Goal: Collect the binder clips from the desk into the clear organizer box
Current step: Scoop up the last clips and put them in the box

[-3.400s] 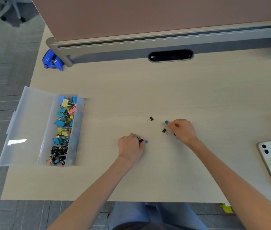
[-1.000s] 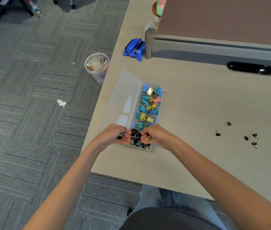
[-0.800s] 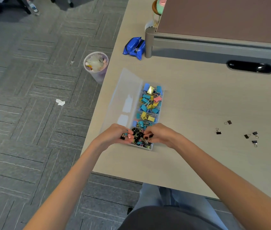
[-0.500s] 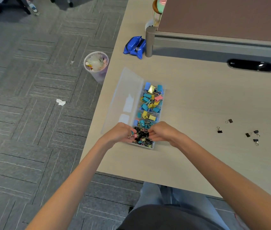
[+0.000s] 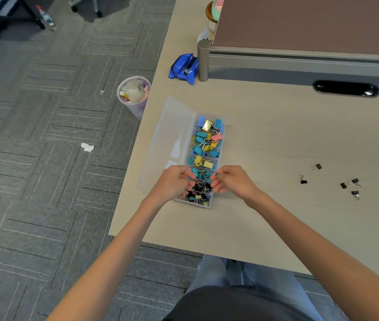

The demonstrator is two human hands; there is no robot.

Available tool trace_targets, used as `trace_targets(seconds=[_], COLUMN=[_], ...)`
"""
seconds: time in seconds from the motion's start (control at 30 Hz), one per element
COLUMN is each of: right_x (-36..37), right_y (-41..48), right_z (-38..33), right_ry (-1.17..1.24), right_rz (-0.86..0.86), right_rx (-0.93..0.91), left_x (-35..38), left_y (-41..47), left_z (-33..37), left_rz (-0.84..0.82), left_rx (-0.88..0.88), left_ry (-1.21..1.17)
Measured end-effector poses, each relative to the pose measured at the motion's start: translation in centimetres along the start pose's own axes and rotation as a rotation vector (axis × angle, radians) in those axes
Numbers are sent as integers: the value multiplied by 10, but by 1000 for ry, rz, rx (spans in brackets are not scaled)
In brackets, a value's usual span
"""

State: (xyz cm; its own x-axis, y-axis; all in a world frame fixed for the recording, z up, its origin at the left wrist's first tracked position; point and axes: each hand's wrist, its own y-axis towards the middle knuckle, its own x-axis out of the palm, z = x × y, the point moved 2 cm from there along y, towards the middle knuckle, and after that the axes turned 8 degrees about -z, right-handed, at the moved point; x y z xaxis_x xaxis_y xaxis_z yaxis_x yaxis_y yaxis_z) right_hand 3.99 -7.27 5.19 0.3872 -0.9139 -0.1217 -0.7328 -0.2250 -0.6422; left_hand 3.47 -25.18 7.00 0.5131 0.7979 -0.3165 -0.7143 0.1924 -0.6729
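The clear organizer box (image 5: 223,137) lies near the desk's left edge, its lid (image 5: 170,140) folded open to the left. Blue, yellow and pink binder clips (image 5: 207,144) fill the far compartments, and small black clips (image 5: 199,189) fill the nearest one. My left hand (image 5: 174,184) and my right hand (image 5: 232,181) hover over that near end, fingers curled inward. Nothing shows between my right hand's fingers. My left fingertips are down among the black clips; I cannot tell whether they pinch one. Several small black clips (image 5: 343,185) lie loose on the desk to the right.
A blue packet (image 5: 183,69) lies beside the post of the desk partition (image 5: 299,59). A dark cable slot (image 5: 346,89) sits under the partition. A waste bin (image 5: 134,93) stands on the floor by the desk's left edge (image 5: 137,158), close to the lid.
Both hands came from the desk's middle, where they gripped small clips, to the box's near compartment. Over the last second they stayed there and drew slightly apart.
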Motion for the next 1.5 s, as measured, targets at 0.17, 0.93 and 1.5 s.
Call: trace_targets(seconds=[0.17,0.93,1.5], right_x=[-25,-257,-300], right_y=[-9,-75,-59], right_z=[11,173,203], right_ry=[87,-464,-893], right_rz=[40,678,361], right_rx=[-24,-17,-240], left_x=[42,269,301], left_y=[10,101,126], left_z=[24,120,132], left_rz=[-92,57,79], left_rx=[85,291,403], left_ry=[-57,436,755])
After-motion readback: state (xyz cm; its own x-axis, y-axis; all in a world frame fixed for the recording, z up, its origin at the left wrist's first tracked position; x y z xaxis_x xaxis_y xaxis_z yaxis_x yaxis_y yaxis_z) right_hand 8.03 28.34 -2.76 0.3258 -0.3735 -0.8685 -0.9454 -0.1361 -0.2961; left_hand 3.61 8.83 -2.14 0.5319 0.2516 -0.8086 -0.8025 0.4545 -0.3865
